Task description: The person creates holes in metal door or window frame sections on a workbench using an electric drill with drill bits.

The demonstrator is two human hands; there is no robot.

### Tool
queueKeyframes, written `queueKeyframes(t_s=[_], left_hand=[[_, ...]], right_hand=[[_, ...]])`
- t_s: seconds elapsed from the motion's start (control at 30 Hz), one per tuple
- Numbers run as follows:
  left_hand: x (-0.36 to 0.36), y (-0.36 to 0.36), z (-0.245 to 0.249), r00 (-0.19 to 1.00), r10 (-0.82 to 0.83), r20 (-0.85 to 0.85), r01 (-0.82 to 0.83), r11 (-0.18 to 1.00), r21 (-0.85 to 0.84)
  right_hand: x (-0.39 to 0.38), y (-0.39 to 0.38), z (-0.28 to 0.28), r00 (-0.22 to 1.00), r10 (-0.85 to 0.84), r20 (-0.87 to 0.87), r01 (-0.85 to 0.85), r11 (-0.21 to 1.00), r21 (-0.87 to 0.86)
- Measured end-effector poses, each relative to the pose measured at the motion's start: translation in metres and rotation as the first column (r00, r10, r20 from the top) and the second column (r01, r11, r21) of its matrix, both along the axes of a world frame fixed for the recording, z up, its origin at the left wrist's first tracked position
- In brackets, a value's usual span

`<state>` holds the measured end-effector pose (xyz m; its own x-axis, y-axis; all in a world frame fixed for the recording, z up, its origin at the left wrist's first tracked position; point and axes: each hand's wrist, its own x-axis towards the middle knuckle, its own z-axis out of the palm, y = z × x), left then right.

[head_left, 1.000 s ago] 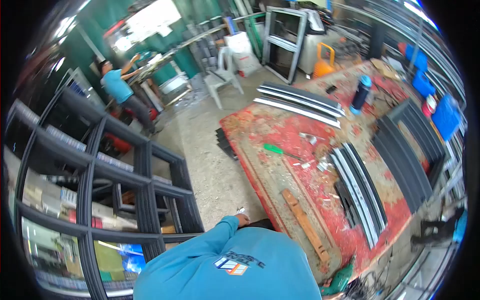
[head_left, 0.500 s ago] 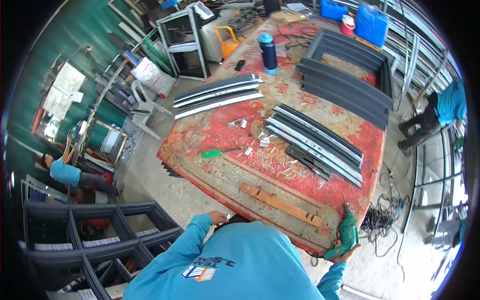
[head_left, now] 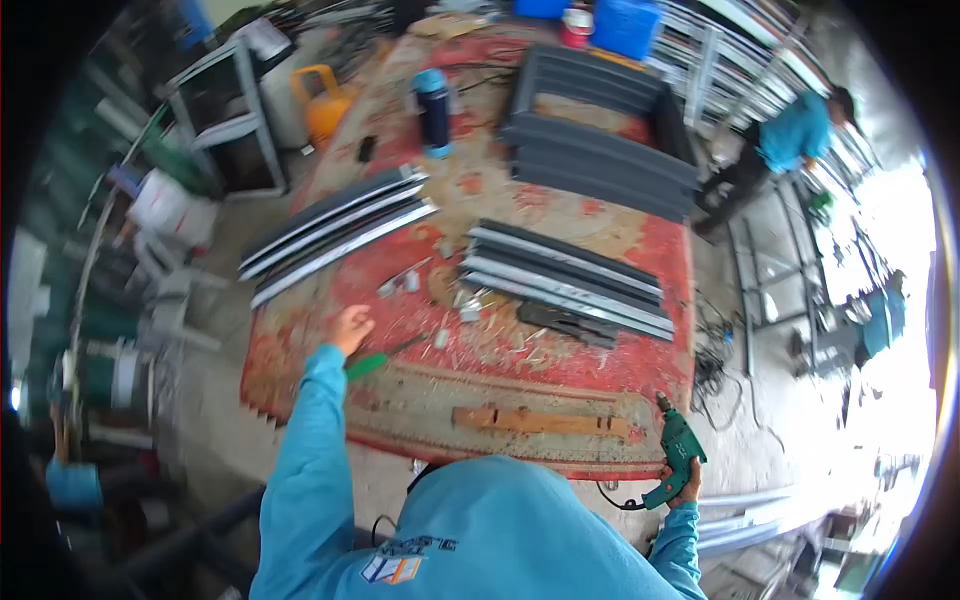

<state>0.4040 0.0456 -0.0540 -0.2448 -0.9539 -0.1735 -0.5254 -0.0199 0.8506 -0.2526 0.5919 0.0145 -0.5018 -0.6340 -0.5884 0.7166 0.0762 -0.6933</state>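
My right hand (head_left: 687,484) grips a green power drill (head_left: 679,448) at the table's near right corner, its bit pointing away from me. Over the red patterned tabletop, my left hand (head_left: 350,328) is stretched out with loosely bent fingers and holds nothing. Just below that hand lies a screwdriver with a green handle (head_left: 367,366); the two look apart. Small white offcuts (head_left: 468,305) and shavings are scattered to its right. A notched wooden block (head_left: 540,420) rests along the near edge.
Dark metal profiles lie in a left bundle (head_left: 335,235) and a right bundle (head_left: 570,280). Behind them are a dark frame (head_left: 600,165) and a blue bottle (head_left: 433,115). Black cable (head_left: 712,350) tangles on the floor at right. A co-worker (head_left: 790,140) stands beyond the table's right side.
My left hand has risen from beside my body at the near edge to above the tabletop by the screwdriver. The drill stays in my right hand. The view has turned.
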Motion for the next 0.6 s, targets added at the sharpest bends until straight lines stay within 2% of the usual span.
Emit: queueKeyframes(t_s=[0.03, 0.07, 0.1, 0.13, 0.17, 0.2, 0.23, 0.27, 0.3, 0.33, 0.37, 0.4, 0.43, 0.5, 0.57, 0.6], left_hand=[[0.006, -0.022, -0.015, 0.998, -0.009, -0.061, 0.003, 0.995, -0.098], [0.015, -0.048, -0.024, 0.991, -0.034, 0.131, 0.058, 0.982, -0.18], [0.024, -0.073, -0.04, 0.994, -0.015, 0.113, 0.04, 0.974, -0.223], [0.032, -0.103, -0.058, 0.991, 0.029, 0.13, -0.001, 0.977, -0.215], [0.034, -0.124, -0.066, 0.993, 0.074, 0.095, -0.049, 0.969, -0.243], [0.04, -0.15, -0.083, 0.977, 0.124, 0.173, -0.064, 0.946, -0.319], [0.033, -0.159, -0.064, 0.909, 0.175, 0.379, -0.022, 0.926, -0.376], [0.028, -0.171, -0.061, 0.868, 0.224, 0.443, -0.026, 0.911, -0.411], [0.031, -0.189, -0.085, 0.84, 0.282, 0.464, 0.003, 0.852, -0.524], [0.016, -0.186, -0.058, 0.803, 0.287, 0.523, -0.035, 0.898, -0.439], [0.006, -0.187, -0.051, 0.67, 0.362, 0.648, 0.007, 0.87, -0.493], [0.001, -0.194, -0.041, 0.59, 0.337, 0.734, 0.014, 0.904, -0.427], [-0.01, -0.19, -0.03, 0.556, 0.398, 0.729, -0.015, 0.882, -0.47], [-0.012, -0.193, -0.03, 0.543, 0.422, 0.726, -0.056, 0.881, -0.47], [-0.015, -0.192, -0.021, 0.536, 0.443, 0.718, -0.102, 0.879, -0.466], [-0.016, -0.194, -0.016, 0.515, 0.468, 0.718, -0.147, 0.873, -0.464]], right_hand=[[0.013, 0.009, 0.008, 0.997, -0.074, -0.033, 0.074, 0.997, -0.003], [0.028, 0.017, 0.013, 0.991, -0.102, -0.088, 0.109, 0.99, 0.085], [0.042, 0.029, 0.017, 0.98, -0.135, -0.143, 0.159, 0.972, 0.172], [0.059, 0.038, 0.023, 0.978, -0.153, -0.142, 0.172, 0.976, 0.13], [0.078, 0.046, 0.034, 0.969, -0.192, -0.156, 0.216, 0.963, 0.162], [0.099, 0.059, 0.041, 0.957, -0.234, -0.168, 0.264, 0.948, 0.18], [0.113, 0.07, 0.046, 0.948, -0.265, -0.178, 0.298, 0.935, 0.194], [0.13, 0.082, 0.053, 0.934, -0.278, -0.224, 0.325, 0.922, 0.212], [0.148, 0.093, 0.06, 0.916, -0.317, -0.246, 0.367, 0.909, 0.199], [0.162, 0.11, 0.063, 0.918, -0.34, -0.204, 0.384, 0.892, 0.241], [0.177, 0.124, 0.064, 0.92, -0.359, -0.161, 0.391, 0.875, 0.284], [0.194, 0.131, 0.066, 0.894, -0.389, -0.221, 0.444, 0.831, 0.335], [0.211, 0.137, 0.07, 0.883, -0.407, -0.233, 0.465, 0.821, 0.332], [0.239, 0.14, 0.079, 0.805, -0.537, -0.253, 0.594, 0.719, 0.362], [0.252, 0.152, 0.073, 0.808, -0.547, -0.219, 0.589, 0.728, 0.351], [0.262, 0.15, 0.071, 0.781, -0.537, -0.319, 0.625, 0.666, 0.409]])
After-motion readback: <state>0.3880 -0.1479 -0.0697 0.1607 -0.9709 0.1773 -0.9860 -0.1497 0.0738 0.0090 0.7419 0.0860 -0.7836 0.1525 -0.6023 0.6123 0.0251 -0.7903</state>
